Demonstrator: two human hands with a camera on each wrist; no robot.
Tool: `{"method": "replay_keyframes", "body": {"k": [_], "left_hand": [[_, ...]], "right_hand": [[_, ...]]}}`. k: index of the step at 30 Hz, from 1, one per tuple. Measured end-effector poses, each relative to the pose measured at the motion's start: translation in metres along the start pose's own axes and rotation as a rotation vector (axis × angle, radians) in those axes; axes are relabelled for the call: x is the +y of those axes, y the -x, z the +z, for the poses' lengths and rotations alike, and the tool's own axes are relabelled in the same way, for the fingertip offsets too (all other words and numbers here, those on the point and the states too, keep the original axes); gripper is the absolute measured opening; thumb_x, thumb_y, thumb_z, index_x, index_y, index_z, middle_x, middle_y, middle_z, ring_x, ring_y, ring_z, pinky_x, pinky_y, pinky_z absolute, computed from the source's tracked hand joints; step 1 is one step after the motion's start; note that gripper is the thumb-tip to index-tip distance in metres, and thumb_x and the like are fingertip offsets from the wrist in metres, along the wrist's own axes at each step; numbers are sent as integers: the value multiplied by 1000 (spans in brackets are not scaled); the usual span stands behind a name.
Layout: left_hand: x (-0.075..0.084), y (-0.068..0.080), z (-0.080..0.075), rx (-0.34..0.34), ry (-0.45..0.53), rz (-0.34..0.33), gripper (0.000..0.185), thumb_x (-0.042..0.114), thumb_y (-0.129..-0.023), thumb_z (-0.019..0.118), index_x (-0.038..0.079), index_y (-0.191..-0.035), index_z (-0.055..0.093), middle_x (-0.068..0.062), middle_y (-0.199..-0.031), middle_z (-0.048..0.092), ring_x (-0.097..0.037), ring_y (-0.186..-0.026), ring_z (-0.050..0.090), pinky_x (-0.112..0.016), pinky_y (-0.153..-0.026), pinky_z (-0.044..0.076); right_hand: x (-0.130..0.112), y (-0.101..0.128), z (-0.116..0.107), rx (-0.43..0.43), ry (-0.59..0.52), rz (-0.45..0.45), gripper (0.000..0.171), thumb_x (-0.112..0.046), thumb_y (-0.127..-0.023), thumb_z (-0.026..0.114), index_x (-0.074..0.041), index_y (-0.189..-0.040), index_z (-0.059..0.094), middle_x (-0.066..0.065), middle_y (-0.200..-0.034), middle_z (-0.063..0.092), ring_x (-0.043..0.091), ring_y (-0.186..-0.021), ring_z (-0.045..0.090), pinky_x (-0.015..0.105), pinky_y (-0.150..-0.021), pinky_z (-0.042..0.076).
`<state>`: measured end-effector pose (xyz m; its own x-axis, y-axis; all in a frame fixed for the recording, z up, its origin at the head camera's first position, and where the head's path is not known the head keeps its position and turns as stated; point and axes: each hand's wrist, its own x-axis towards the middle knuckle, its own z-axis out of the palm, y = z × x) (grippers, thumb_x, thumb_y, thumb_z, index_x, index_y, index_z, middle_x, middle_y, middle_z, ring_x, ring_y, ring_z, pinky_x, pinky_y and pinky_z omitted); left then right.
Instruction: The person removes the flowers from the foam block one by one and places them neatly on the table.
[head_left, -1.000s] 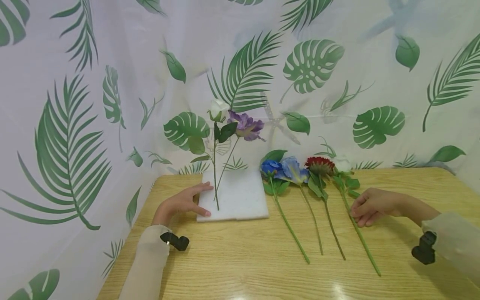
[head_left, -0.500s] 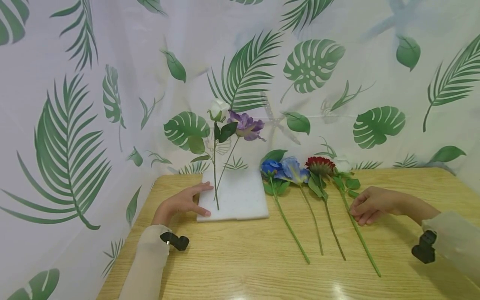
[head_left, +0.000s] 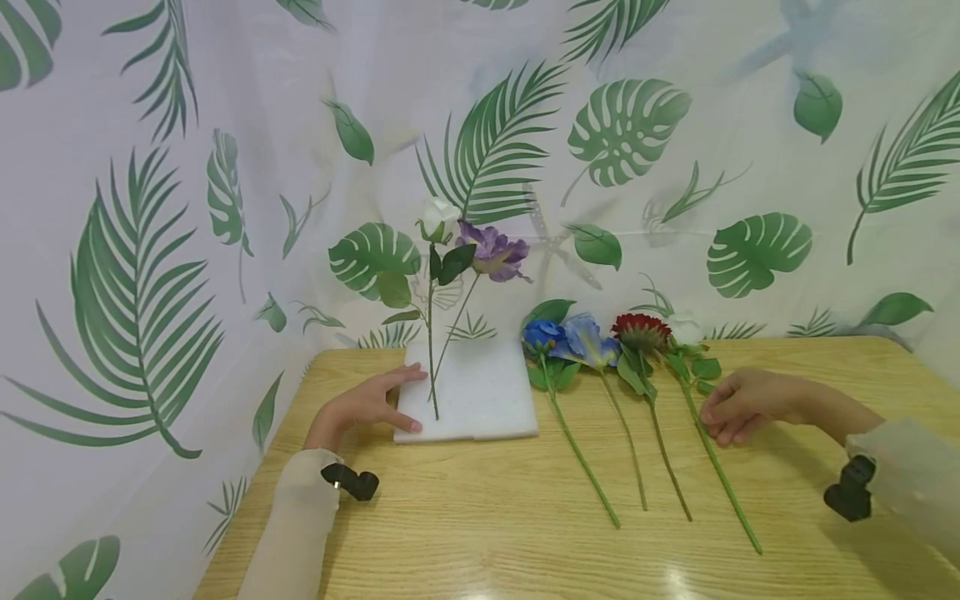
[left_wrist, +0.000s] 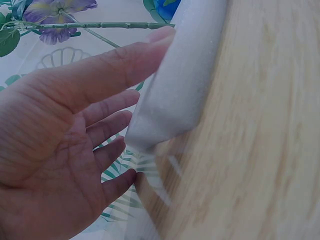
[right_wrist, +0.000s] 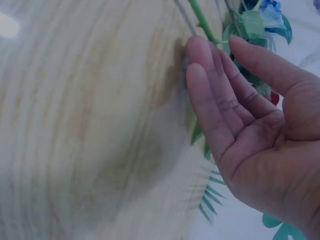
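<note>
A white foam block (head_left: 480,392) lies on the wooden table (head_left: 487,533). A white rose (head_left: 437,218) and a purple flower (head_left: 495,252) stand upright in it. My left hand (head_left: 363,407) rests against the block's left edge with straight fingers; the left wrist view shows the left hand (left_wrist: 75,130) beside the foam block (left_wrist: 185,75). Right of the block lie a blue rose (head_left: 540,335), a blue iris (head_left: 588,337), a red flower (head_left: 640,331) and a white flower (head_left: 684,329). My right hand (head_left: 738,408) touches the white flower's stem (head_left: 716,475) with its fingertips (right_wrist: 200,55), thumb apart.
A leaf-printed curtain (head_left: 150,208) hangs close behind and to the left of the table. The flower stems point toward the table's front edge. Bare wood lies in front of the block and right of my right hand.
My right hand has shifted slightly away from me along the white flower's stem. The left hand, the block and the flowers have not moved.
</note>
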<state>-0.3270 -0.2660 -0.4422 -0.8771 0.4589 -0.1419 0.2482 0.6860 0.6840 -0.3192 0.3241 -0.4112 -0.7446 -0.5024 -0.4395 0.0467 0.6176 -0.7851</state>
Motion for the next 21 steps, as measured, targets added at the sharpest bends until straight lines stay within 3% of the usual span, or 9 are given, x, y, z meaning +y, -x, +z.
{"method": "replay_keyframes", "body": {"k": [9,21], "left_hand": [[2,1,-2,0,-1,9,95,28,-79,89,14,-158,39,-8,-171,21,-35,-160,8,-60,-127,12],[0,0,-1,-6,-6,27,95,28,-79,89,12,-158,38,-10,-171,21,-36,-159,8,-59,-127,12]], "right_hand": [[-18,-7,-9,22,53,-42,30,-14,-100,63,11,-115,66,8,-99,74,16,-89,74,32,-81,63],[-78,-35,3,106,69,-162,44,-22,-102,63,10,-132,58,18,-117,73,25,-103,73,38,-90,61]]}}
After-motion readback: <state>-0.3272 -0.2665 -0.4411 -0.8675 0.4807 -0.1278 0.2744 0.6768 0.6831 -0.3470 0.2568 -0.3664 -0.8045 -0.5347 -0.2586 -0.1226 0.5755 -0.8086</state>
